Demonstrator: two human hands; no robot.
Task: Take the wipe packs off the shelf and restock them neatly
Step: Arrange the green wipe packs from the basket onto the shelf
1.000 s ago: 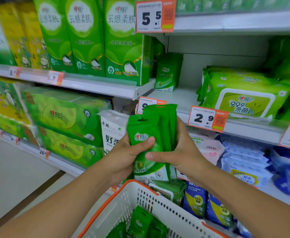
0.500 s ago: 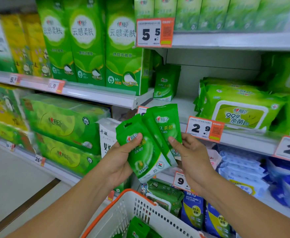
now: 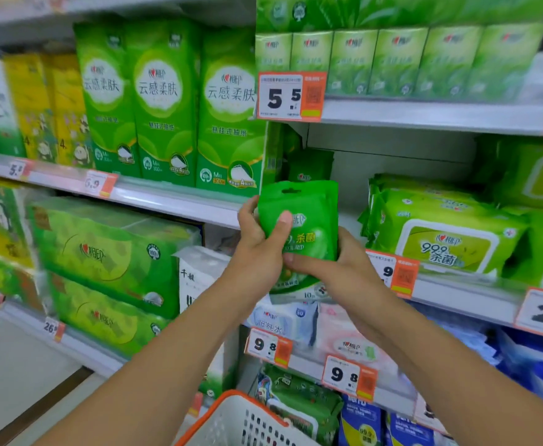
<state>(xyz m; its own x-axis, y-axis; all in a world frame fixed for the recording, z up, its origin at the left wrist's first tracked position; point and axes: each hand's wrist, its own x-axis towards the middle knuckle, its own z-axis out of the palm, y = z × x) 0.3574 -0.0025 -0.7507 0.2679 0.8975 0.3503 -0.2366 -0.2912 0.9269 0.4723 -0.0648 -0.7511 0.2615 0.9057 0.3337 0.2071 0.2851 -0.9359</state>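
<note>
A bunch of small green wipe packs (image 3: pixel 305 217) is squared together upright in both my hands, in front of the white middle shelf (image 3: pixel 354 217). My left hand (image 3: pixel 259 246) grips the bunch from the left, thumb across the front pack. My right hand (image 3: pixel 334 265) holds it from below and behind. More of the same small green packs (image 3: pixel 309 165) stand at the back of that shelf, just behind the bunch. The lower ends of the held packs are partly hidden by my fingers.
Large green wipe packs (image 3: pixel 444 233) lie to the right on the same shelf. Tall green tissue packs (image 3: pixel 228 111) stand on the shelf to the left. Price tags (image 3: pixel 291 96) line the shelf edges. A white basket with an orange rim (image 3: pixel 231 400) sits below my arms.
The fanned-out packs have been pressed together into one bunch, and both hands have lifted it up toward the middle shelf. The basket has dropped lower in view.
</note>
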